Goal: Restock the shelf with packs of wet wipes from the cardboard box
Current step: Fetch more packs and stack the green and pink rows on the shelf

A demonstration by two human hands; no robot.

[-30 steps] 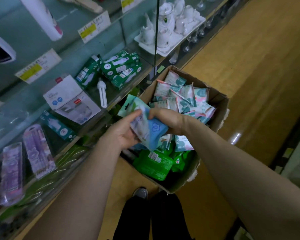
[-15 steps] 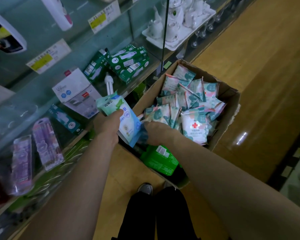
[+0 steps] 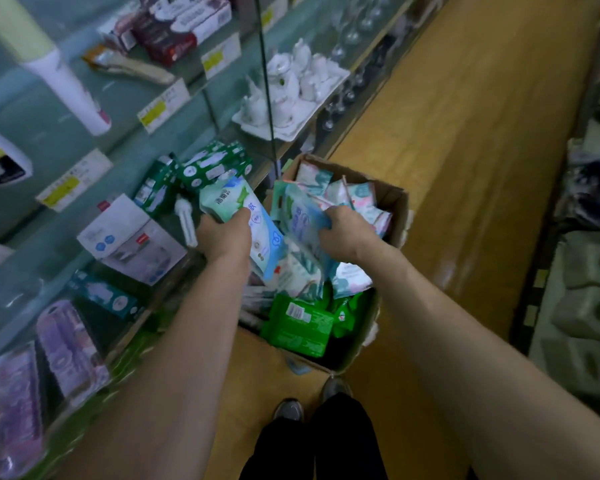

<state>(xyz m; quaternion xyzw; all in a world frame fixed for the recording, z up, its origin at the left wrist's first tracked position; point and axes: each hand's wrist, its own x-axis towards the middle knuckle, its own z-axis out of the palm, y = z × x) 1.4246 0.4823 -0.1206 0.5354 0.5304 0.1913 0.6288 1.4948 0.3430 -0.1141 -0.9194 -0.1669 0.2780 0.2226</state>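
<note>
Cardboard, brown and open at the top: the box (image 3: 397, 209) stands on the wooden floor (image 3: 465, 168), right against the foot of the glass shelf (image 3: 25, 258) on my left. From my remote seat I look down both bare forearms into it.

My left hand (image 3: 224, 239) is clenched round a pale green and blue pack (image 3: 238, 202) of wet wipes, its fingers (image 3: 240, 217) curled over the pack's face. The pack is raised above the box's left edge and tilted, its far end pointing towards the shelf.

My right hand (image 3: 347, 233) is inside the box, fingers closed on a blue pack (image 3: 302, 220) among the loose pastel packs (image 3: 357, 195) that fill the far half. Darker green packs (image 3: 298, 320) lie in the near end.

On the shelf just beside the held pack I see green boxes (image 3: 215, 164), a white box (image 3: 129, 237) and, nearer me, purple packs (image 3: 70, 344). A white tea set (image 3: 291, 84) sits further along. My shoes (image 3: 288, 410) show below the box.
</note>
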